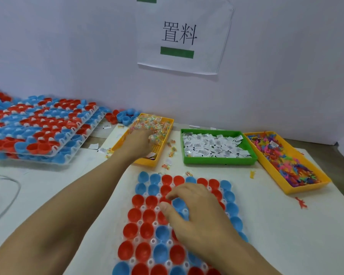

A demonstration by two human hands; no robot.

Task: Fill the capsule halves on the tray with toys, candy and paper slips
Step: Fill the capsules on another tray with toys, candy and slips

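Filled trays (42,133) are stacked at far left. Your left hand (136,144) digs into the candy bin (163,124), its grip hidden. Your right hand (195,211) hovers loose-fingered, holding nothing, over the tray's capsule halves (145,231) — all visible ones look empty, so nearly everything remains.

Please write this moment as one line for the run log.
left hand: reaching into candy bin | right hand: over capsule tray | visible halves: empty
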